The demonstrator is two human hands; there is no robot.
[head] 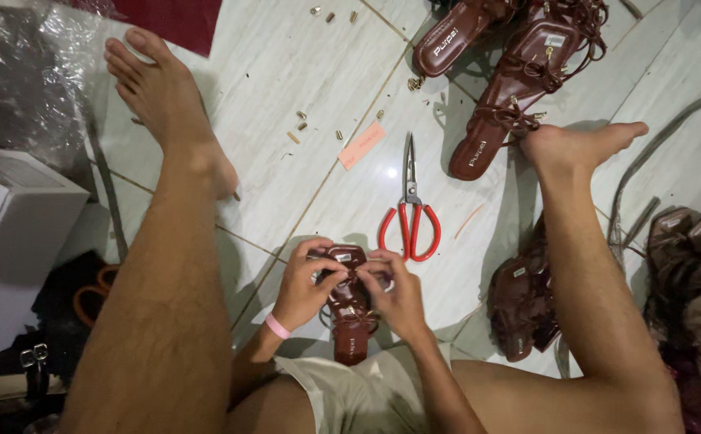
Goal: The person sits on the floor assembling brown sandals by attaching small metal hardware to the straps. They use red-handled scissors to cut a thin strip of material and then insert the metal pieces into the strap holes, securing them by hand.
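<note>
I sit on a tiled floor with my bare legs spread. Between them, both hands grip a dark brown strappy sandal (pixel 350 317) that lies lengthwise toward me. My left hand (pixel 306 281), with a pink band on its wrist, pinches the straps at the toe end. Pressed against it from the right, my right hand (pixel 394 293) holds the same straps. Red-handled scissors (pixel 409 210) lie shut on the tiles just beyond the sandal.
More brown sandals lie at the top right (pixel 519 72), by my right knee (pixel 523 301) and stacked at the right edge (pixel 692 273). Small brass bits (pixel 302 120) and a pink paper slip (pixel 362 145) dot the floor. A white box (pixel 13 233) and plastic wrap (pixel 29 72) sit at the left.
</note>
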